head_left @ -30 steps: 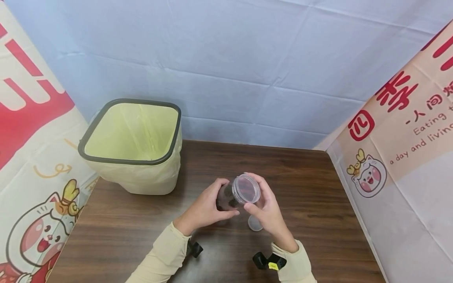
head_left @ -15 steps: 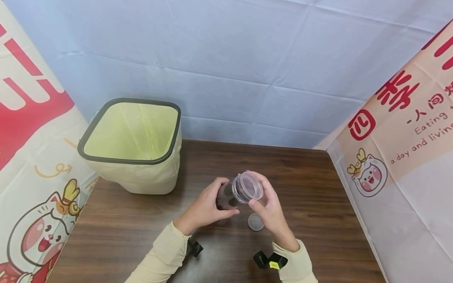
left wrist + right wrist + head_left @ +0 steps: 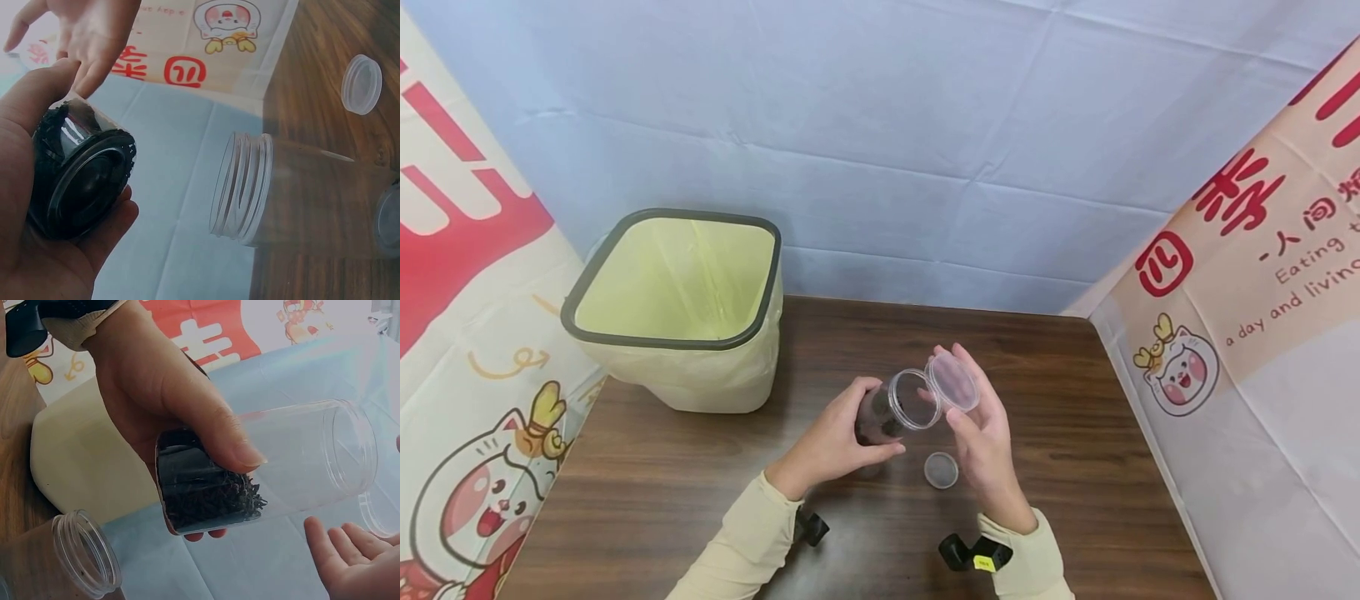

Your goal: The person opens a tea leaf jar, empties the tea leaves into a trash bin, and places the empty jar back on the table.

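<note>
1. Our left grip (image 3: 835,442) is clamped round the clear jar (image 3: 880,412), which tilts with its mouth toward 2 o'clock in the head view.
2. Our right grip (image 3: 988,442) pinches the lid (image 3: 953,383), off the jar and just beside its mouth at 2 o'clock; we cannot tell whether the rims touch.
3. The dark leaves (image 3: 212,494) lie toward the base, so we should hold the mouth above them and draw the lid away toward 3 o'clock without a knock.
4. A spare lid (image 3: 942,471) lies on the counter (image 3: 1075,400), between 4 and 5 o'clock from our jar.
5. In the left wrist view, an uncapped second jar (image 3: 312,200) sits at 3 o'clock; we should avoid bumping it.
</note>
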### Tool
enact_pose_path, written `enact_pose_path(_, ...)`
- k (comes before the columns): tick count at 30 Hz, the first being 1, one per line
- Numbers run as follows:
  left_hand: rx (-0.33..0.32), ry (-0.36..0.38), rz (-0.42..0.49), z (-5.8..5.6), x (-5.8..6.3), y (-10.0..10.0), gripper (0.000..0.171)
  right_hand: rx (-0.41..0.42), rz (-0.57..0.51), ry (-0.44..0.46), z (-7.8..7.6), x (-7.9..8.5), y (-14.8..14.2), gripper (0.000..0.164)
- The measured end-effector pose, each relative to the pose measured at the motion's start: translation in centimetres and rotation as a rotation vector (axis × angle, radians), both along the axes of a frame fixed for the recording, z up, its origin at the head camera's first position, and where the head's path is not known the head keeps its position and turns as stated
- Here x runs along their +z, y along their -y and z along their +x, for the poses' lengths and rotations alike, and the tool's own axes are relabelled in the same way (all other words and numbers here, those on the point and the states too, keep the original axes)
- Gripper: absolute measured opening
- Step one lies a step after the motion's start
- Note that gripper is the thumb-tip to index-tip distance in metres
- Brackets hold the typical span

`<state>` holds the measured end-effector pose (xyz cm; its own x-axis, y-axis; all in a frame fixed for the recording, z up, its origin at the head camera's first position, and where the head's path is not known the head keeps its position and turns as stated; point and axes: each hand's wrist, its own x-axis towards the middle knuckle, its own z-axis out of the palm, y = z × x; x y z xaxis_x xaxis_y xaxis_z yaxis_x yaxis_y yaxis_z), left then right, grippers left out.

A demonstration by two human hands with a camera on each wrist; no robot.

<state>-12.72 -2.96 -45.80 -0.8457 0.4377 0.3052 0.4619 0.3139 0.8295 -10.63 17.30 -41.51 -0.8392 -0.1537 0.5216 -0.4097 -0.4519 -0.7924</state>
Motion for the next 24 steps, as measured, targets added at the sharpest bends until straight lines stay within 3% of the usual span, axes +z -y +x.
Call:
enact_pose_path(12, 0.022, 0.011, -0.01, 0.0, -0.1, 0.1, 0.071, 0.018, -0.107, -0.021, 0.1, 0.1, -0.6, 0.074)
enact_pose_path(17, 0.025, 0.035, -0.019, 0.1, 0.0, 0.2, 0.071, -0.021, -0.1, -0.034, 0.1, 0.2, -0.7, 0.069)
enact_pose_path(24, 0.04, 0.026, 0.006, 0.1, 0.1, 0.2, 0.071, -0.035, -0.203, 0.007, 0.0, 0.1, -1.1, 0.055)
